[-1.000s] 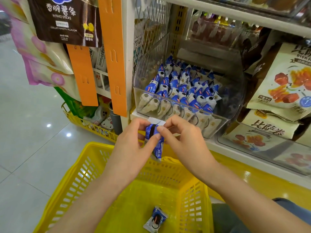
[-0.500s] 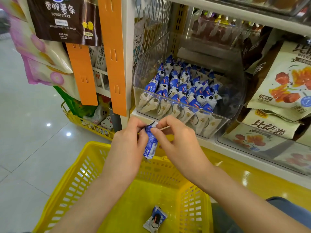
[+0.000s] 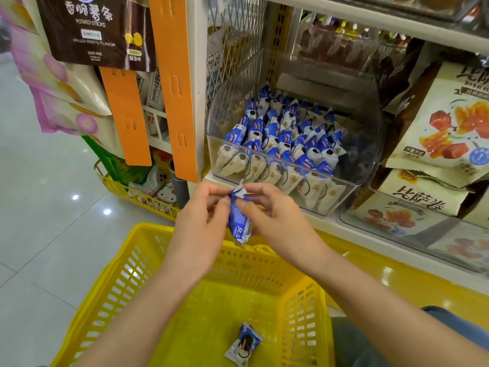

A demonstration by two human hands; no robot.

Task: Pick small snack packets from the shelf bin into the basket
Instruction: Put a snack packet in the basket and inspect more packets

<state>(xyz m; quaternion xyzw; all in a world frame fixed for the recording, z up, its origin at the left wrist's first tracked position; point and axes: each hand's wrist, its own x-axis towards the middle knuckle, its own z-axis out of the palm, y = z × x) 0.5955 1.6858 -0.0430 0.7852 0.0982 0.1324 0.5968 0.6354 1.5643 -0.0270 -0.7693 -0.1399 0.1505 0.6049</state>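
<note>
Hardly moved: small blue-and-white foil snack packet [image 3: 239,223] hangs, top pinched by left hand [image 3: 198,221] and right hand [image 3: 277,218], both grips closed. Below grip: yellow plastic basket [image 3: 127,250]. Step: transfer. Next: release over basket.

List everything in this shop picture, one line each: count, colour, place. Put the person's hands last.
basket: one, yellow, bottom centre
held packet: one, blue and white, above the basket's far rim
loose packet: one, blue and white, on the basket floor
bin: one, clear, on the shelf
bin packets: many, blue and white, rowed in the bin
strips: two, orange, left of the bin
potato sticks bag: one, dark brown, top left
left hand: one, pinching the held packet
right hand: one, pinching the held packet
</note>
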